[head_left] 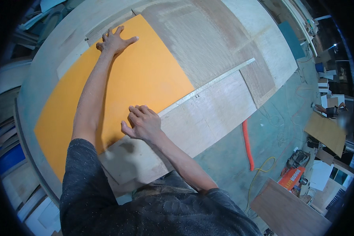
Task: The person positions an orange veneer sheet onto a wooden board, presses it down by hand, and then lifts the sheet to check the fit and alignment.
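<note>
A large orange sheet [141,70] lies flat on a wooden worktable. My left hand [116,42] reaches to its far edge, fingers spread and bent, with the thumb stretched over the orange face. Closer to me, my right hand [143,124] rests at the sheet's near edge with the fingers bent and the thumb apart. A thin pale straight strip [224,75] runs along that edge and out beyond the sheet's right corner. On the near side of the strip lies a pale wooden board [212,118].
Brown and grey boards [208,35] cover the table's far side. A coiled red hose [246,145] hangs by the right edge, above a green floor [279,118] with a yellow hose [265,167]. At lower right lies a brown panel [289,210]. Another person [334,111] is far right.
</note>
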Demonstrator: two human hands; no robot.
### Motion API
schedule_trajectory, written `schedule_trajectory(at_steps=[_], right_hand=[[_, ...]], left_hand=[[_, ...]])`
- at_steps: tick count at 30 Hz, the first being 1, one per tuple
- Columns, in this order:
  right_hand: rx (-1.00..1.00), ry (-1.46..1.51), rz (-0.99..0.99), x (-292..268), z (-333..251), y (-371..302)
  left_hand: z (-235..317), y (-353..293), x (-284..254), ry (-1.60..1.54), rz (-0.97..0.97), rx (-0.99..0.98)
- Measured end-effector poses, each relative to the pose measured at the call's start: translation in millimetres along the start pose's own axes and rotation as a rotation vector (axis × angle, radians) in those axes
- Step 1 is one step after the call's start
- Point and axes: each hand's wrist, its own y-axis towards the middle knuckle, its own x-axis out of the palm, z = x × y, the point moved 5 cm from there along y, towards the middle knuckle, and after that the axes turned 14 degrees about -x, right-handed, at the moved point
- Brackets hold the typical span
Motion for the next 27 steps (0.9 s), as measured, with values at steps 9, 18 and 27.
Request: schedule_trajectory(at_steps=[9, 18, 27], right_hand=[[-0.011, 0.006, -0.051, 0, 0, -4], [-0.031, 0.022, -0.041, -1, 0, -9], [-0.027, 0.038, -0.086, 3, 0, -12]], left_hand=[[-3, 2, 1, 0.021, 0.031, 0.006], [-5, 7, 10, 0.018, 0.086, 0.029], [-11, 8, 9, 0.037, 0.155, 0.03]])
